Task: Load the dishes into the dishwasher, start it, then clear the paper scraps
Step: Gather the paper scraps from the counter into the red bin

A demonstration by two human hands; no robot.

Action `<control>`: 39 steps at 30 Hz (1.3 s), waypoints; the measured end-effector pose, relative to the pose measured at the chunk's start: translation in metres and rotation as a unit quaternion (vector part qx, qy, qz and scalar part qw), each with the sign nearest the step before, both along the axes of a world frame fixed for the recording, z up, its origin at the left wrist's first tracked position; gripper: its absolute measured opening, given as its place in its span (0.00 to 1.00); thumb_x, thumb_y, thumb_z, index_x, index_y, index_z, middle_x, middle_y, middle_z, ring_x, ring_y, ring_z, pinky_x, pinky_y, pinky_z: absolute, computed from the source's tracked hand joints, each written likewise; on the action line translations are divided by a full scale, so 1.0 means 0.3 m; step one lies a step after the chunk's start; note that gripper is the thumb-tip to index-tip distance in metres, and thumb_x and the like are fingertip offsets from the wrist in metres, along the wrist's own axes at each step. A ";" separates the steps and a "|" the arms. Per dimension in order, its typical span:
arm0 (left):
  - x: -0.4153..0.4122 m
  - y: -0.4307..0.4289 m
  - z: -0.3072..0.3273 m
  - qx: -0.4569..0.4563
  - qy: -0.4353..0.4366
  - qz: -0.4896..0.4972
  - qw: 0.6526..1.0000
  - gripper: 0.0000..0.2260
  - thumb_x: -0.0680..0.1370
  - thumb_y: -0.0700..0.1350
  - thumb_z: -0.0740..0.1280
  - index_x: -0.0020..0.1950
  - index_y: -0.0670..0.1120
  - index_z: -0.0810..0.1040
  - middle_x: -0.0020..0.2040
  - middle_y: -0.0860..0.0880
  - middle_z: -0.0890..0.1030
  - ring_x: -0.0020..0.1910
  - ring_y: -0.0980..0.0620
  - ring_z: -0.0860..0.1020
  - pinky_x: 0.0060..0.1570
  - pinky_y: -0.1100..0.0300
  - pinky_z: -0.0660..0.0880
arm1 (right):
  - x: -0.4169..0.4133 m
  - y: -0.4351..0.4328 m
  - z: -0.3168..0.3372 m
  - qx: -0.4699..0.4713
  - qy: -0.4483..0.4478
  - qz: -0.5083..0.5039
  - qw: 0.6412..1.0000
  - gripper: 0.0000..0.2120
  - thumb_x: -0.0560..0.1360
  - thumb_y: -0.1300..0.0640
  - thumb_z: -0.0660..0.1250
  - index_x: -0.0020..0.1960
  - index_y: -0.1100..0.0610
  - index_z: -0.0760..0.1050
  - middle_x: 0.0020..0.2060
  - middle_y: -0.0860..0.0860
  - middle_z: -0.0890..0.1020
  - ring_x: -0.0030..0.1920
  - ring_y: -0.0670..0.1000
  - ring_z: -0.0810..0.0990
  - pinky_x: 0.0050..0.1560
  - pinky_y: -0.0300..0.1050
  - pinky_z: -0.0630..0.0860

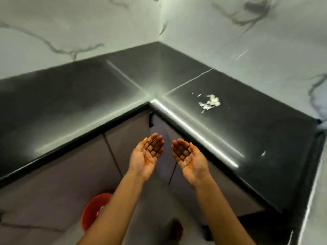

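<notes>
- Paper scraps, small torn white pieces (210, 102), lie on the glossy black counter (88, 96), right section; clearing step seems in hand.
- Left hand (147, 154) and right hand (188, 156) are empty, palms up, fingers wide, below the counter edge.
- Next move probably needs a reach up-right to gather them.

Paper scraps (209, 103) are lying on the right wing of the desk (88, 96); a bucket (93, 211) is standing on the floor (155, 209), near left, before the cabinets (53, 174).
</notes>
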State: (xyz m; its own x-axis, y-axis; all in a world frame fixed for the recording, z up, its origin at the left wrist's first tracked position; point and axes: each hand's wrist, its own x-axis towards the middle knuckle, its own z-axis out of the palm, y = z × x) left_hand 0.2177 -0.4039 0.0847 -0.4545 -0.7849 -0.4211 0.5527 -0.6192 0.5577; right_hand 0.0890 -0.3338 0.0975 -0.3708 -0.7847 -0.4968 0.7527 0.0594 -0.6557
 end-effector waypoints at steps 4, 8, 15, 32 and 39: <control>-0.284 -0.118 0.072 -0.124 -0.109 -0.061 0.984 0.13 0.82 0.43 0.55 0.52 0.44 0.79 0.43 0.48 0.85 0.45 0.52 0.82 0.52 0.58 0.73 | -0.300 -0.052 0.081 0.001 0.182 -0.065 0.981 0.14 0.81 0.58 0.54 0.46 0.58 0.77 0.41 0.52 0.84 0.44 0.49 0.82 0.49 0.42 0.74; -0.526 -0.285 0.017 -0.327 -0.355 -0.087 0.871 0.10 0.81 0.42 0.60 0.58 0.45 0.78 0.55 0.46 0.80 0.57 0.49 0.77 0.58 0.59 0.70 | -0.594 -0.113 0.011 0.170 0.527 -0.025 0.832 0.12 0.79 0.56 0.59 0.59 0.57 0.75 0.57 0.54 0.79 0.59 0.53 0.76 0.59 0.45 0.69; -0.706 -0.603 -0.140 -0.469 -0.636 -0.177 0.587 0.26 0.81 0.51 0.57 0.76 0.42 0.58 0.77 0.43 0.56 0.77 0.45 0.53 0.73 0.48 0.49 | -0.920 -0.287 -0.158 0.366 0.682 0.102 0.625 0.32 0.80 0.44 0.52 0.77 0.58 0.48 0.77 0.53 0.49 0.77 0.52 0.46 0.74 0.54 0.43; -0.896 -0.970 -0.137 -0.710 -0.518 -0.365 0.305 0.42 0.67 0.73 0.25 0.77 0.55 0.42 0.76 0.58 0.41 0.75 0.57 0.39 0.75 0.47 0.43 | -0.968 -0.440 -0.121 0.032 0.567 0.134 0.812 0.33 0.73 0.29 0.49 0.72 0.46 0.57 0.69 0.37 0.62 0.71 0.38 0.60 0.68 0.27 0.53; -0.756 -0.884 -0.152 -0.730 -0.291 -0.375 0.491 0.26 0.78 0.66 0.40 0.75 0.62 0.55 0.76 0.60 0.58 0.76 0.61 0.52 0.73 0.62 0.39 | -1.085 -0.715 -0.056 0.137 0.600 0.230 0.754 0.24 0.83 0.49 0.47 0.76 0.54 0.52 0.76 0.49 0.55 0.76 0.47 0.52 0.74 0.42 0.43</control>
State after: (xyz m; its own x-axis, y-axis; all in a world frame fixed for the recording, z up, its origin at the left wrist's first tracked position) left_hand -0.0090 -0.6691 0.0390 -0.9830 -0.1455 0.1118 -0.0412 0.7687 0.6383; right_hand -0.2364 -0.5482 0.0809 -0.4026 -0.8961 -0.1868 -0.5134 0.3901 -0.7644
